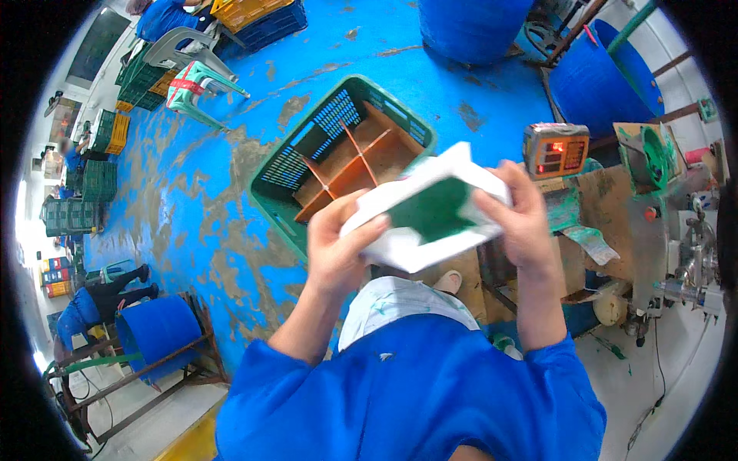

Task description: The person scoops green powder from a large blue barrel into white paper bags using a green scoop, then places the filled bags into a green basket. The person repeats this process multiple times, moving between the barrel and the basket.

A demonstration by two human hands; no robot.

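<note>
In front of my body I hold a white bag [419, 255], slightly blurred, its mouth spread wide. Green shows inside the opening; whether that is contents or lining I cannot tell. My left hand [338, 234] grips one side, thumb over the rim. On the opposite side, my right hand [523, 215] pinches the edge between thumb and fingers. Just beyond the bag, a green plastic crate [305, 146] sits on the floor, partly covered by the bag and my left hand. Orange-brown dividers [360, 165] split its inside into compartments.
To the right, a scale display [555, 147] with red lights stands by a worktable [607, 207] and metal machinery [692, 269]. Blue barrels [473, 27] stand ahead. A pale green stool [201, 86] and stacked crates are at left. Another barrel [157, 334] rests in a rusty frame; people work farther off.
</note>
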